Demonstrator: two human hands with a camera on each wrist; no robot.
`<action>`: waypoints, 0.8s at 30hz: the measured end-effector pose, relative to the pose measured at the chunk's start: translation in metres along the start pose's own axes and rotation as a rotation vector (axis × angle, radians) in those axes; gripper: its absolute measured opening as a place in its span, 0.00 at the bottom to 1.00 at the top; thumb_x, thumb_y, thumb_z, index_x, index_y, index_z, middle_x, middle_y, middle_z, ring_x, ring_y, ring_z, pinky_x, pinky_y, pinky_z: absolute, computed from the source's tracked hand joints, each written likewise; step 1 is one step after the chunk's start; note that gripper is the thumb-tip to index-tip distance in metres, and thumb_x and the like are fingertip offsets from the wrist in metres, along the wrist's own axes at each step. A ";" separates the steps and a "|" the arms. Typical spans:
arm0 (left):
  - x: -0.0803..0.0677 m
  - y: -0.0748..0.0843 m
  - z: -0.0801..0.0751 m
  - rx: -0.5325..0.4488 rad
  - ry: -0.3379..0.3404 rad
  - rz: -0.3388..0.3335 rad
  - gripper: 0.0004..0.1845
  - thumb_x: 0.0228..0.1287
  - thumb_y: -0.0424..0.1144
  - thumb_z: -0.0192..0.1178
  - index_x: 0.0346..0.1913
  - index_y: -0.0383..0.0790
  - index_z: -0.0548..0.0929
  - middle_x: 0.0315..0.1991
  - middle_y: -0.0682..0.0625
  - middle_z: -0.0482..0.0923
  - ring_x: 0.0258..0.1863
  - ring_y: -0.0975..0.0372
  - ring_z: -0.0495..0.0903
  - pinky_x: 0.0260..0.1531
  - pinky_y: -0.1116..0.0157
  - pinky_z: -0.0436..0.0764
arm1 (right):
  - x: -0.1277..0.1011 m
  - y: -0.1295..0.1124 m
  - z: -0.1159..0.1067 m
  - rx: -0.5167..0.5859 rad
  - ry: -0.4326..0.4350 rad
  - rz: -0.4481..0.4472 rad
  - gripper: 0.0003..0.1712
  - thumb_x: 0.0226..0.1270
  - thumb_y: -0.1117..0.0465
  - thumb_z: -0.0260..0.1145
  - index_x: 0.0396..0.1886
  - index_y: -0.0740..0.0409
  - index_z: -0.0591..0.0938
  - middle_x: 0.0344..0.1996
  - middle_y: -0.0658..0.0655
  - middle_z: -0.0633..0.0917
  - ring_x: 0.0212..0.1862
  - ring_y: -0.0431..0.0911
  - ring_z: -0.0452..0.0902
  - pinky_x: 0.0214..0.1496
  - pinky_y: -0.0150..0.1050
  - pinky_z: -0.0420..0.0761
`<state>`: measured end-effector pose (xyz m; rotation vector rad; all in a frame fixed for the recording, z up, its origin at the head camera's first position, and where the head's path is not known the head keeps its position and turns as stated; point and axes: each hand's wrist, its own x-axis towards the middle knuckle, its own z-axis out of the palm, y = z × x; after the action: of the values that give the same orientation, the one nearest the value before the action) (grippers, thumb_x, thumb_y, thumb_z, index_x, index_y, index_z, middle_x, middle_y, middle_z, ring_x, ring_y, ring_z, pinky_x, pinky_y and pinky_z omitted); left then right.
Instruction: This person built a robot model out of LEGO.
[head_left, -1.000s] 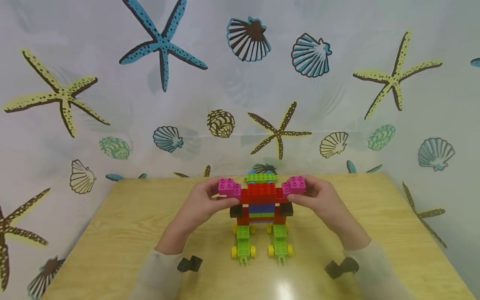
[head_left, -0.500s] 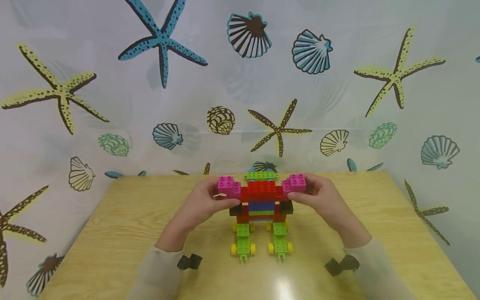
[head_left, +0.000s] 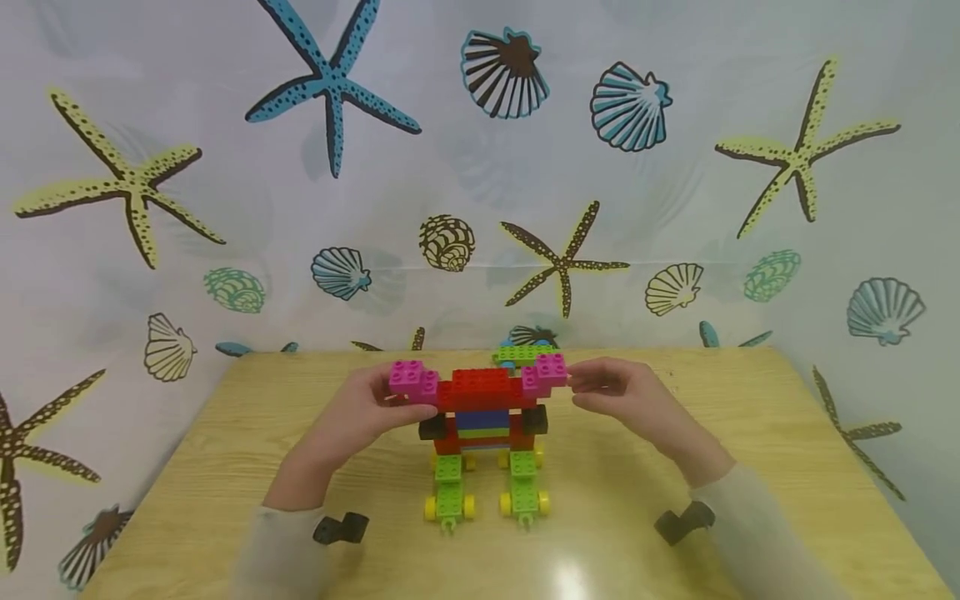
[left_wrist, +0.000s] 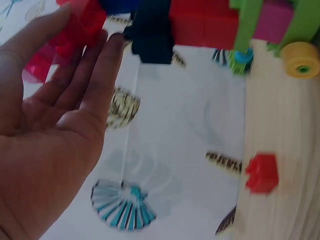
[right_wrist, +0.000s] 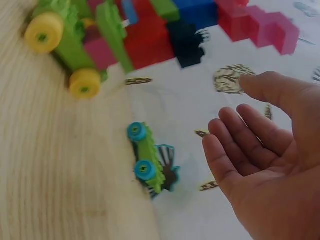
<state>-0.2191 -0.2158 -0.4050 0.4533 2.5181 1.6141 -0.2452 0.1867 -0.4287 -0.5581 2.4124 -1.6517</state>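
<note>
Near the middle of the head view, a multicoloured plastic brick figure with magenta arm blocks and green wheeled feet stands on the pale wooden table. The left hand pinches the figure's magenta block at centre left, thumb under and fingers behind. The right hand, right of centre, is relaxed and open, just beside the other magenta block, not touching. A small green wheeled piece sits behind, at the table's far edge.
</note>
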 end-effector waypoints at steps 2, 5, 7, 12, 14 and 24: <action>-0.006 -0.006 -0.017 0.006 0.000 -0.008 0.29 0.71 0.41 0.79 0.71 0.38 0.83 0.66 0.39 0.88 0.62 0.51 0.90 0.57 0.67 0.90 | 0.011 0.001 0.009 -0.016 -0.025 -0.006 0.25 0.80 0.58 0.75 0.71 0.60 0.85 0.64 0.64 0.90 0.65 0.56 0.89 0.69 0.48 0.90; -0.016 -0.016 -0.044 0.013 -0.004 -0.010 0.28 0.73 0.40 0.77 0.71 0.38 0.83 0.65 0.42 0.89 0.61 0.57 0.90 0.57 0.67 0.90 | 0.030 0.004 0.027 -0.041 -0.066 -0.003 0.24 0.80 0.56 0.74 0.70 0.59 0.86 0.65 0.64 0.90 0.65 0.56 0.88 0.71 0.52 0.89; -0.024 -0.024 -0.062 0.022 0.000 -0.006 0.27 0.74 0.40 0.76 0.71 0.38 0.84 0.64 0.49 0.90 0.60 0.62 0.90 0.58 0.68 0.90 | 0.042 0.004 0.041 -0.059 -0.095 -0.004 0.24 0.81 0.56 0.74 0.71 0.58 0.86 0.66 0.65 0.89 0.66 0.56 0.88 0.72 0.53 0.88; -0.045 -0.045 -0.101 0.021 0.035 0.017 0.22 0.77 0.36 0.72 0.70 0.37 0.85 0.57 0.66 0.91 0.56 0.68 0.90 0.56 0.69 0.90 | 0.073 0.002 0.079 -0.083 -0.132 -0.020 0.26 0.81 0.55 0.73 0.72 0.61 0.85 0.66 0.64 0.89 0.67 0.56 0.87 0.73 0.53 0.87; -0.055 -0.052 -0.115 0.015 0.057 0.012 0.21 0.78 0.34 0.71 0.70 0.37 0.85 0.57 0.66 0.91 0.56 0.68 0.89 0.55 0.69 0.89 | 0.086 0.005 0.096 -0.093 -0.135 -0.028 0.26 0.81 0.55 0.74 0.71 0.62 0.85 0.65 0.62 0.90 0.66 0.55 0.88 0.73 0.52 0.87; -0.096 -0.090 -0.161 -0.227 0.158 0.000 0.24 0.81 0.25 0.62 0.73 0.44 0.85 0.63 0.66 0.89 0.61 0.72 0.86 0.58 0.76 0.87 | 0.133 0.004 0.169 -0.136 -0.155 -0.053 0.26 0.81 0.55 0.73 0.71 0.60 0.86 0.68 0.59 0.90 0.71 0.57 0.85 0.78 0.55 0.83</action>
<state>-0.1864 -0.4199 -0.4241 0.3112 2.3968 1.9790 -0.3101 -0.0103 -0.4860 -0.7481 2.4277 -1.4137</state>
